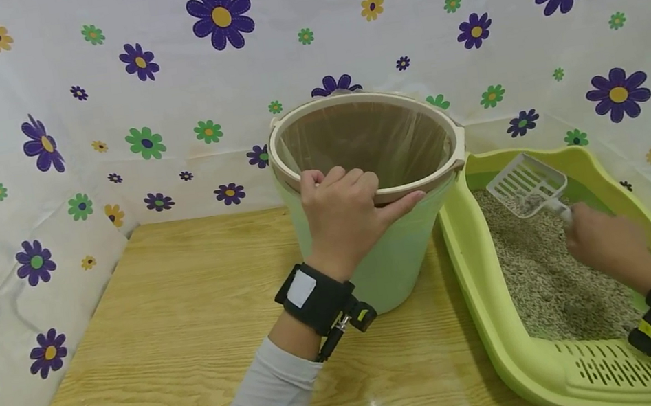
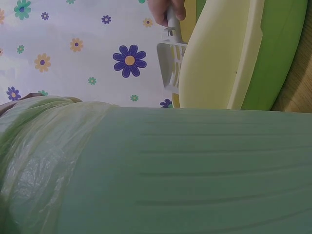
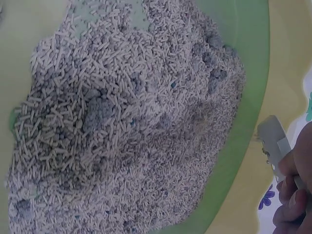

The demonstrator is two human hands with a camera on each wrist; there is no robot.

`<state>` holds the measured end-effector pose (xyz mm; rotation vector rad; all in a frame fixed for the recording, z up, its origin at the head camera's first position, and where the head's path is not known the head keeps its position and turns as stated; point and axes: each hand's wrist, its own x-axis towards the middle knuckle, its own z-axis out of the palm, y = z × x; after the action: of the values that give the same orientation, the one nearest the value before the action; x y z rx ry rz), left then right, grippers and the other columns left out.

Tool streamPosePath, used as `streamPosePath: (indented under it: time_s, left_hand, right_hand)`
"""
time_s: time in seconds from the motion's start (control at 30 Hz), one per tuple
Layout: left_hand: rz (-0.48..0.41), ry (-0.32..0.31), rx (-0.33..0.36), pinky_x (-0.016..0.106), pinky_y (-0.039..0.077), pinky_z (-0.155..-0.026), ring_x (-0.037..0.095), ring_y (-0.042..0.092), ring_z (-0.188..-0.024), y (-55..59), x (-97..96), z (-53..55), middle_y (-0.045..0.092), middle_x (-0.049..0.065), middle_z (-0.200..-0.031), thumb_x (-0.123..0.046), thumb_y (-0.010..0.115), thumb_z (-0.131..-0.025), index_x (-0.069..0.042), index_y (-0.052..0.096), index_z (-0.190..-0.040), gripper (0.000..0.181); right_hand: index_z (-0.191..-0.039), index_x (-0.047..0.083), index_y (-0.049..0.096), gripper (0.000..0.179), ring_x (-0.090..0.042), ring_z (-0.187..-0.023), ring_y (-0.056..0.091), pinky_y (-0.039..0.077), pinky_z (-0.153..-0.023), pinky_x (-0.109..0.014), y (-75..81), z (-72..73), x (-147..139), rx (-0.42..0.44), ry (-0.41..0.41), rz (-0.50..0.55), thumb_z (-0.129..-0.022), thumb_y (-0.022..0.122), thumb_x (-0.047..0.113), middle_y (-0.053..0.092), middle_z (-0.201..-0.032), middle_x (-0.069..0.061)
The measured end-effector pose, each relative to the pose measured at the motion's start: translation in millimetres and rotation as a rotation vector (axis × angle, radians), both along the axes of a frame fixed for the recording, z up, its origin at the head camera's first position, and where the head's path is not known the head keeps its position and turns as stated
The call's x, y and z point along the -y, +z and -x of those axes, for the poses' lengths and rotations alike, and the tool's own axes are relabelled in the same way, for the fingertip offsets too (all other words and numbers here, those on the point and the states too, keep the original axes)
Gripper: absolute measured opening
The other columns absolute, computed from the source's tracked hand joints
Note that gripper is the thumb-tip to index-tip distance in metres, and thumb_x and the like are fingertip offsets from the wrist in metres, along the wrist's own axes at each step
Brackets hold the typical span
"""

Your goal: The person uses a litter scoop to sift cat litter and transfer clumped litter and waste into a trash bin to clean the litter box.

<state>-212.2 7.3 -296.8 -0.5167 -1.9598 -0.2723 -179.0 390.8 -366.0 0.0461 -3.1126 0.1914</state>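
At the rim (image 1: 412,106) of a pale green trash bin (image 1: 398,255), my left hand (image 1: 343,218) grips the near edge, fingers hooked over it and thumb along the outside. A thin clear liner (image 1: 365,131) covers the bin's inside; its gathered edge (image 2: 53,146) hangs outside in the left wrist view. My right hand (image 1: 613,246) holds a white slotted litter scoop (image 1: 528,185) by its handle, above the yellow-green litter box (image 1: 476,279). Greyish bits show at the scoop's blade. Below lies pellet litter (image 1: 535,270) with darker grey clumps (image 3: 100,109).
The bin and litter box stand side by side on a wood-grain table (image 1: 192,319). A perforated step (image 1: 610,364) forms the box's near end. Behind and at the sides hangs a white flower-print sheet (image 1: 161,101).
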Motion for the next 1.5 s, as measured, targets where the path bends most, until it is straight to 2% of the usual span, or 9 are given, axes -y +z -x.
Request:
streamPosePath:
  time_s: [0.13, 0.33, 0.47, 0.67, 0.9, 1.1, 1.2, 1.37, 1.5]
  left_hand:
    - [0.003, -0.005, 0.003, 0.04, 0.036, -0.069, 0.014, 0.043, -0.049, 0.1, -1.0, -0.3, 0.042, -0.005, -0.046, -0.076, 0.055, -0.074, -0.018, 0.042, -0.049, 0.065]
    - [0.004, -0.012, -0.001, 0.041, 0.036, -0.069, 0.014, 0.043, -0.049, 0.7, -2.3, -1.3, 0.042, -0.005, -0.046, -0.076, 0.055, -0.074, -0.018, 0.042, -0.049, 0.065]
    - [0.002, -0.008, -0.004, 0.041, 0.036, -0.07, 0.014, 0.044, -0.05, 1.3, -2.1, -1.1, 0.042, -0.005, -0.046, -0.076, 0.055, -0.074, -0.018, 0.042, -0.049, 0.065]
    - [-0.004, -0.007, -0.003, 0.041, 0.035, -0.07, 0.014, 0.043, -0.049, 1.6, -1.5, -0.4, 0.043, -0.005, -0.046, -0.075, 0.056, -0.074, -0.018, 0.042, -0.048, 0.065]
    - [-0.001, -0.004, -0.002, 0.041, 0.036, -0.07, 0.014, 0.044, -0.05, 0.4, -1.7, -0.6, 0.043, -0.005, -0.046, -0.075, 0.055, -0.074, -0.018, 0.042, -0.049, 0.065]
    - [-0.004, -0.009, -0.005, 0.04, 0.036, -0.07, 0.014, 0.044, -0.05, 0.4, -1.2, -1.5, 0.043, -0.005, -0.046, -0.075, 0.056, -0.074, -0.018, 0.042, -0.049, 0.064]
    - [-0.006, -0.01, -0.007, 0.04, 0.035, -0.07, 0.014, 0.044, -0.05, 0.0, -1.2, -1.3, 0.043, -0.005, -0.046, -0.075, 0.056, -0.074, -0.017, 0.041, -0.049, 0.065]
    - [-0.004, -0.012, -0.004, 0.04, 0.035, -0.07, 0.015, 0.044, -0.05, 0.0, -1.7, -1.2, 0.043, -0.005, -0.046, -0.075, 0.056, -0.074, -0.017, 0.042, -0.049, 0.065]
    - [-0.007, -0.015, 0.001, 0.041, 0.036, -0.07, 0.015, 0.044, -0.051, 0.9, -1.1, -1.4, 0.043, -0.005, -0.047, -0.074, 0.056, -0.074, -0.018, 0.042, -0.049, 0.064]
  right_hand:
    - [-0.097, -0.005, 0.045, 0.031, -0.015, -0.05, 0.036, 0.031, -0.046, -0.031, -3.3, 4.4, -2, 0.123, -0.029, 0.227, -0.099, 0.034, 0.025, 0.039, -0.064, -0.004]
    - [-0.088, 0.012, 0.049, 0.025, -0.006, -0.044, 0.023, 0.023, -0.047, -0.032, -1.4, 7.8, -17, 0.405, -0.079, 0.853, -0.102, 0.036, 0.028, 0.033, -0.058, 0.008]
    - [-0.1, 0.019, 0.053, 0.021, -0.01, -0.045, 0.018, 0.018, -0.051, -0.036, -0.3, 7.6, -24, 0.455, -0.059, 1.008, -0.103, 0.037, 0.031, 0.039, -0.062, 0.011]
    - [-0.11, 0.008, 0.052, 0.029, -0.008, -0.045, 0.02, 0.02, -0.047, -0.033, 0.5, 9.2, -24, 0.404, -0.063, 0.912, -0.103, 0.034, 0.031, 0.039, -0.064, 0.009]
    - [-0.104, -0.007, 0.047, 0.039, -0.014, -0.051, 0.038, 0.033, -0.047, -0.03, 2.0, 3.4, -7, 0.112, -0.008, 0.239, -0.101, 0.033, 0.03, 0.041, -0.066, -0.004]
    - [-0.097, -0.003, 0.046, 0.023, -0.019, -0.049, 0.04, 0.029, -0.043, -0.032, 0.7, -2.4, 6, -0.042, 0.014, -0.011, -0.097, 0.037, 0.019, 0.044, -0.063, -0.007]
    - [-0.101, -0.003, 0.046, 0.028, -0.018, -0.05, 0.04, 0.03, -0.043, -0.032, -1.8, -0.3, 8, -0.003, -0.012, 0.067, -0.099, 0.036, 0.023, 0.044, -0.064, -0.006]
    - [-0.116, -0.01, 0.045, 0.046, -0.011, -0.049, 0.034, 0.034, -0.048, -0.031, 0.0, 3.2, 5, 0.204, -0.099, 0.484, -0.101, 0.033, 0.032, 0.039, -0.064, 0.0]
    - [-0.12, -0.012, 0.042, 0.048, -0.007, -0.048, 0.031, 0.035, -0.049, -0.03, 4.3, 3.9, 3, 0.291, -0.138, 0.651, -0.102, 0.032, 0.032, 0.036, -0.063, 0.004]
